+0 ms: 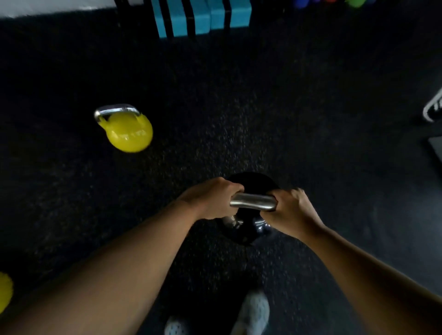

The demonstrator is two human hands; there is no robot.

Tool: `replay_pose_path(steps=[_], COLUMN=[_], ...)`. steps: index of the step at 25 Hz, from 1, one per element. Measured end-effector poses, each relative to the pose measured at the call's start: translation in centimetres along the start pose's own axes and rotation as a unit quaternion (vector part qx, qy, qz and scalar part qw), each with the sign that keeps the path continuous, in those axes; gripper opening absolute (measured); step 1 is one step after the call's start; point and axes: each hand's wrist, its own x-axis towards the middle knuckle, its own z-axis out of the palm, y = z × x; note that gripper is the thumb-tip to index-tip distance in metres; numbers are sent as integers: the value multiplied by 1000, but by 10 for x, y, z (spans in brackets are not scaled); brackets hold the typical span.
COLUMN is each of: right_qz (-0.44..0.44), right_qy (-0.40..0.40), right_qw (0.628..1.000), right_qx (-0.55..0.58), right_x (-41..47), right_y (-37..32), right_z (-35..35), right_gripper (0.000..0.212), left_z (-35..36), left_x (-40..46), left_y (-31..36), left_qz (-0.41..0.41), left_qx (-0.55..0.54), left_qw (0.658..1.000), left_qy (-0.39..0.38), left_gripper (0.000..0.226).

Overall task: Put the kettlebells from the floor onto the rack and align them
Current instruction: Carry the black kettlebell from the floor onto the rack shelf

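A black kettlebell (248,184) with a shiny steel handle hangs in front of me over the dark floor. My left hand (212,200) grips the left end of that handle and my right hand (289,210) grips the right end. A yellow kettlebell (130,130) with a steel handle stands on the floor to the upper left, well apart from my hands. Part of a second yellow kettlebell (4,294) shows at the left edge. The whole picture is blurred by motion. No rack is plainly visible.
Blue and black foam blocks (203,16) stand at the far top centre. Coloured round weights (334,2) peek in at the top right. A white metal frame (433,107) sits at the right edge. My light shoes (251,313) are at the bottom.
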Motion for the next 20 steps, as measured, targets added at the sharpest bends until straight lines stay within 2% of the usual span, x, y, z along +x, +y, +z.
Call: replay_pose_path(steps=[4,6,9,12,16,20], right_qz=[-53,-77,-108,-130,-158,-201], right_qy=[62,58,48,50,43,70], right_qw=[996,995,993,990,987,977], right_qx=[-18,-21,-10,-10,-12,-10], right_x=[121,198,315,404,548,680], right_y=[-51,-74,-114,-156,-217,-261], right_z=[-42,-64,-103,-129,-160,-195], right_gripper=[4,3,6,10,4,18], left_z=[-113,-169,-258,-332,-446,-557], left_x=[47,77,126,157,208,259], left_y=[-50,-81,-127,-166,-229,-272], left_qz=[-29,-60,-92,-108,-156,-158], left_qx=[12,18,27,39,45,66], left_qw=[997,992,980,969,942,926], left_qy=[70,110,177,218,294,335], left_gripper=[20,15,26,23,14,10])
